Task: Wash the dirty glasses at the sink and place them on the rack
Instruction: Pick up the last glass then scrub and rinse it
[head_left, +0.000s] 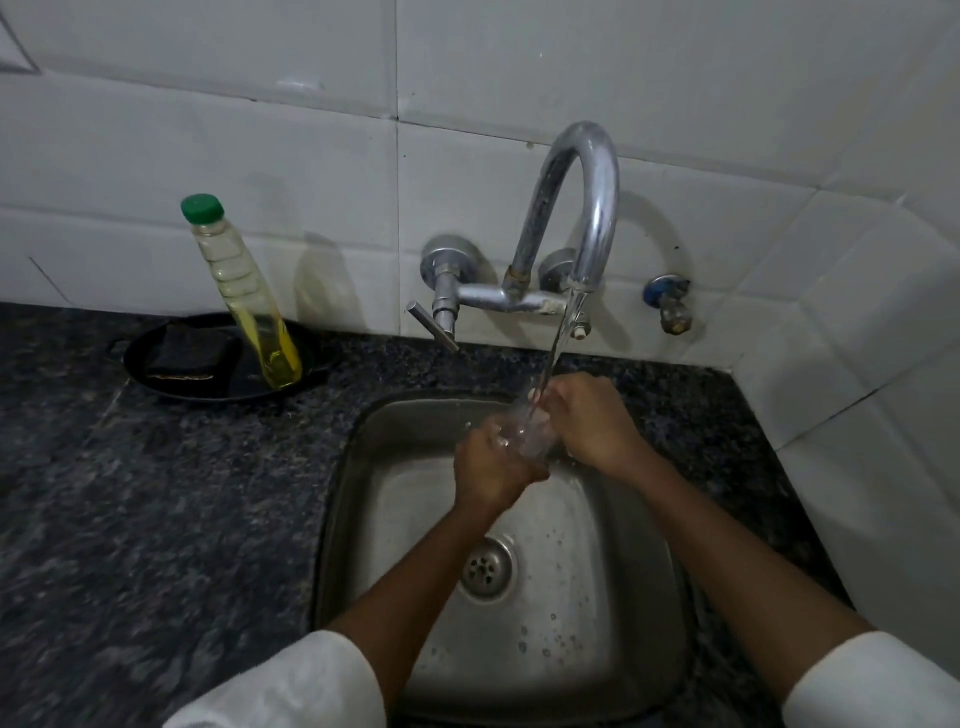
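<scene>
My left hand (493, 470) gripped the lower part of a clear drinking glass (522, 434), fingers curled round it, while my right hand (589, 421) wrapped over its upper end, both holding it above the back half of the square stainless steel sink (363, 493). A thin stream of water (558, 348) from the curved chrome wall faucet (587, 208) ran straight onto the glass between my hands. Well to the left, on the dark speckled granite counter (156, 493), a clear plastic bottle of yellow liquid with a green cap (244, 286) leaned in a round black dish (311, 364) beside a dark scrub pad (187, 356).
</scene>
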